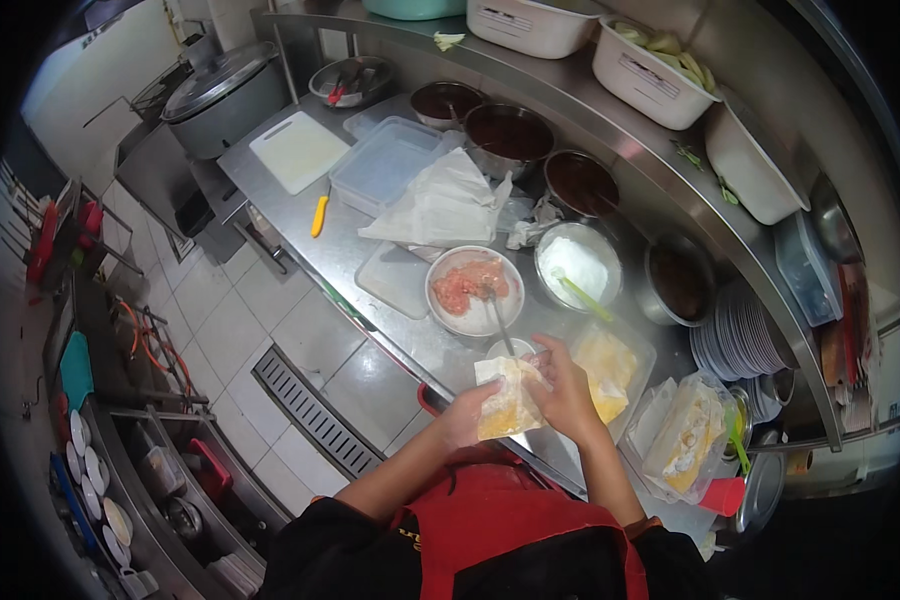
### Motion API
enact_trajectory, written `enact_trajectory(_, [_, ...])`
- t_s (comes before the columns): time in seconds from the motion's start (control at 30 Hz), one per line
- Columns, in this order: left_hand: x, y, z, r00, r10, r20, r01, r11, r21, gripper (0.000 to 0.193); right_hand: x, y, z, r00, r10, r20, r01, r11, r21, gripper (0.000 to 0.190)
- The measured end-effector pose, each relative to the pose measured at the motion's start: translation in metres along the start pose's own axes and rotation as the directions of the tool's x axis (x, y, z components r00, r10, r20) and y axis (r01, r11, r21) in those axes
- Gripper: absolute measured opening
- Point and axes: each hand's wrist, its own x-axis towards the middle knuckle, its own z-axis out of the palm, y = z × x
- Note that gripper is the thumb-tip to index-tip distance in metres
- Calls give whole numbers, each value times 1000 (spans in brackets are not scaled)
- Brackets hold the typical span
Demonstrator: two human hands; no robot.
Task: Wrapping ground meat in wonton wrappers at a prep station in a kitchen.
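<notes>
My left hand (pixel 466 414) holds the left side of a floury yellow dough wrapper (pixel 506 409), while my right hand (pixel 562 386) grips its upper right side. The wrapper is spread between both hands near the counter's front edge. Just beyond it stands a small white bowl (pixel 501 349), partly hidden. Farther off, a white bowl (pixel 436 300) contains raw minced meat (pixel 465 285) and a metal utensil (pixel 503 328) that leans toward my hands. To the right, a plastic tray (pixel 647 360) holds more yellow wrappers (pixel 606 367). A metal bowl of white powder (pixel 574 259) has a green-handled utensil (pixel 585 298) in it.
A yellow-handled knife (pixel 319 216) lies left, near a white cutting board (pixel 300 152). Crumpled paper (pixel 450 199) and several bowls of dark sauce (pixel 508 135) stand farther back. Stacked plates (pixel 739 334) are at right, beneath a curved-looking metal shelf (pixel 690 184) with white containers (pixel 649 82).
</notes>
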Motion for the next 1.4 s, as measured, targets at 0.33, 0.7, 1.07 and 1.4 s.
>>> enact_trajectory(0.33, [-10,13,-21,841,386,-379,-283,911,299,36,8,64,21,998,-21,52,49,784,-619,43])
enact_trajectory(0.7, [-16,23,28,813,440,-381,-185,816,548,23,5,76,19,991,134,24,-89,770,-632,41])
enact_trajectory(1.07, [12,2,68,910,336,-241,-40,652,757,22,-44,12,-40,941,-307,-145,226,886,-406,36])
enact_trajectory(1.4, [60,-34,102,961,182,-206,51,620,783,22,-90,29,-79,879,-241,-411,93,933,-349,43])
